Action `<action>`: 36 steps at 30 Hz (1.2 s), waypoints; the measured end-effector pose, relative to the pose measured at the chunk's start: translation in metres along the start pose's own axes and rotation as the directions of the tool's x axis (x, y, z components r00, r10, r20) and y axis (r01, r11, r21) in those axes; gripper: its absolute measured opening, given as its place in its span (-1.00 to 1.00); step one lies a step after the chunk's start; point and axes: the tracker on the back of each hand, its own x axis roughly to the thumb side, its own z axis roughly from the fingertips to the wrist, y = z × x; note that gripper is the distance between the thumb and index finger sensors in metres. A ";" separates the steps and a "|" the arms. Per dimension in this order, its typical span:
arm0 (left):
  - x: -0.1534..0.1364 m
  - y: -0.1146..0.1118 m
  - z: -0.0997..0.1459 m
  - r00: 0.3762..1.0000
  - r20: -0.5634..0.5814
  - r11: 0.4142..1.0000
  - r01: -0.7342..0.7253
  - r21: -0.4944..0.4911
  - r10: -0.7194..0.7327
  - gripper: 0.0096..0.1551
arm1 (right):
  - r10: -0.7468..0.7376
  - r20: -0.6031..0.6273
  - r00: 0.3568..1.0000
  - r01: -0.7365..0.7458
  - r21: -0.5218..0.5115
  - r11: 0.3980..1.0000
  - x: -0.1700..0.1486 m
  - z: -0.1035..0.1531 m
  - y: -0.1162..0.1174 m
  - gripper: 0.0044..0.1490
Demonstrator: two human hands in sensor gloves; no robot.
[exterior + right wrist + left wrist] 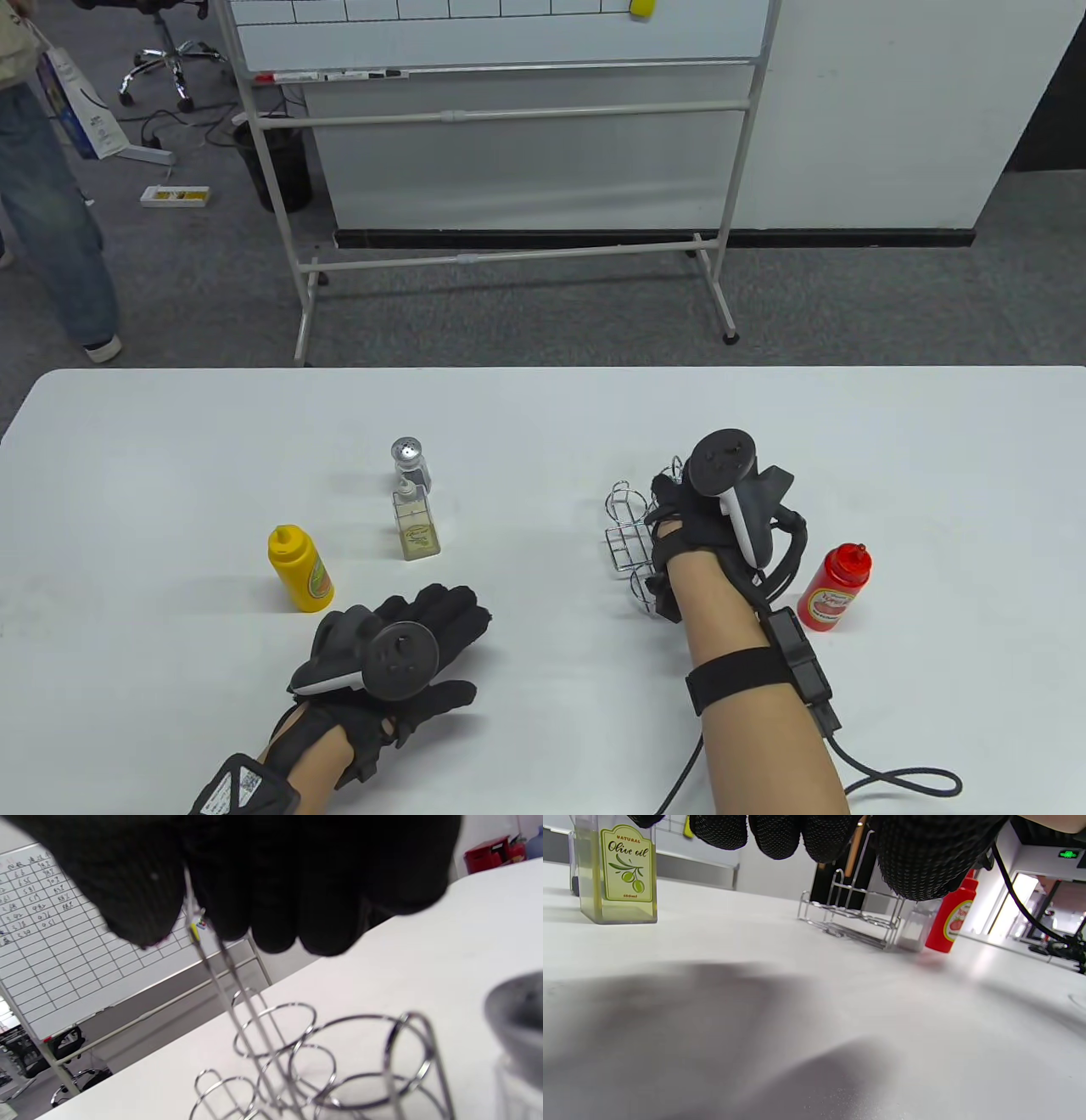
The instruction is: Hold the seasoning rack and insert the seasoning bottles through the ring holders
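The wire seasoning rack (pixel 622 536) stands on the white table (pixel 543 407), right of centre. My right hand (pixel 674 531) is over it and grips its upright wire handle; the right wrist view shows my fingers (pixel 271 891) closed around the handle above the empty rings (pixel 297 1052). A clear shaker (pixel 517 1027) stands close by the rack (pixel 848 916); I cannot tell if it is inside. My left hand (pixel 433 632) rests flat on the table, holding nothing. The olive oil bottle (pixel 416 528), a metal-topped shaker (pixel 411 463) and the yellow mustard bottle (pixel 299 569) stand at the left. The red ketchup bottle (pixel 836 590) stands right of my right wrist.
A glove cable (pixel 899 777) trails from my right forearm over the table's near right part. A whiteboard on a stand (pixel 509 127) is behind the table, and a person (pixel 51 212) stands at the far left on the floor.
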 end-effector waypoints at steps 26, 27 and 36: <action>-0.009 0.004 0.003 0.998 -0.067 1.000 0.001 0.013 0.000 -0.03 | -0.176 0.626 0.759 0.205 0.027 0.978 0.005 0.132 -0.022 -0.49; -0.010 0.004 0.003 0.997 -0.072 1.000 -0.001 0.014 0.002 -0.03 | -0.218 0.635 0.741 0.241 0.052 0.969 0.000 0.136 -0.016 -0.49; -0.014 0.018 0.011 0.997 -0.077 0.988 -0.007 0.153 0.019 -0.08 | -0.273 0.671 0.689 0.261 0.122 0.958 -0.010 0.148 0.001 -0.48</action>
